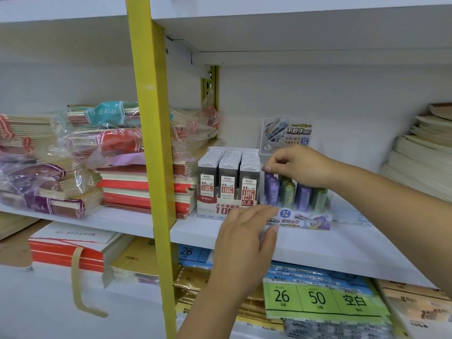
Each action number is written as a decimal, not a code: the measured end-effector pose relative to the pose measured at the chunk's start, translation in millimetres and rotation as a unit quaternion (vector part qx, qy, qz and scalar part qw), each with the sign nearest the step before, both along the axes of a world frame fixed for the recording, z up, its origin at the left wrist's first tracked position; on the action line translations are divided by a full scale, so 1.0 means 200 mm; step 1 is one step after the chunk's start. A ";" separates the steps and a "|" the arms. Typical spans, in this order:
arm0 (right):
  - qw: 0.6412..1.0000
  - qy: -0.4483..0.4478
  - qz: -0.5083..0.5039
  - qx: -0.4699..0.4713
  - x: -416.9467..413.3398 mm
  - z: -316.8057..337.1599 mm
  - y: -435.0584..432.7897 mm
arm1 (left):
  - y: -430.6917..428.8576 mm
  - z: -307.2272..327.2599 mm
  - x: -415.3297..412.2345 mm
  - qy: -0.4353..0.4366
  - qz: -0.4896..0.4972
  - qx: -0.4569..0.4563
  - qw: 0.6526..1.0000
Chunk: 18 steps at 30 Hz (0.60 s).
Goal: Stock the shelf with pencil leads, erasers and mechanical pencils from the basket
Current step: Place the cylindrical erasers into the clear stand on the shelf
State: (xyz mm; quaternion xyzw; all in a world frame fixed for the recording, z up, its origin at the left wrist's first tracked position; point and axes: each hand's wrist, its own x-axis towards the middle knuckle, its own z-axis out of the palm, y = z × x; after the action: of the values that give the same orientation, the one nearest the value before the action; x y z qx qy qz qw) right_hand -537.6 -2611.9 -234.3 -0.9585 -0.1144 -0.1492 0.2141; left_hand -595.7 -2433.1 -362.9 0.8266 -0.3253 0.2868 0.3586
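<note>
I find the scene bright and evenly lit by diffuse light from above, with soft shade only beneath the upper shelf [293, 45]. Glare streaks the plastic-wrapped notebooks [73, 152]. The yellow upright [151, 143] bows with wide-angle distortion. The centre is sharp and the purple lead tube [271, 189] reads cleanly. The left hand [244, 243] and the frame edges go soft.

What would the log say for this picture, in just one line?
step: stocking leads | right hand: pinches top of purple lead tube | left hand: flat against display box front
</note>
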 end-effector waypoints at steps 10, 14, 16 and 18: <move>0.979 -0.166 -0.014 0.116 -0.33 -0.02 0.07 | 0.06 -0.01 -0.10 0.030 -0.038 -0.079 0.996; 0.953 -0.174 0.067 0.238 -0.72 -0.22 0.13 | 0.14 -0.14 -0.25 -0.004 -0.030 -0.070 0.997; 0.962 -0.087 0.089 0.243 -0.85 -0.43 0.13 | 0.18 -0.29 -0.30 0.056 -0.060 0.002 0.997; 0.970 0.037 0.077 0.226 -0.92 -0.71 0.11 | 0.23 -0.49 -0.34 0.159 -0.082 0.100 0.979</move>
State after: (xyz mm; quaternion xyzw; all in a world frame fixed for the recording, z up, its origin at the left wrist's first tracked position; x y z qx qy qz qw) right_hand -722.2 -2590.1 -376.6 -0.8785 -0.1437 -0.1189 0.4398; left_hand -664.3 -2387.2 -461.3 0.8641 -0.3578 0.0875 0.3431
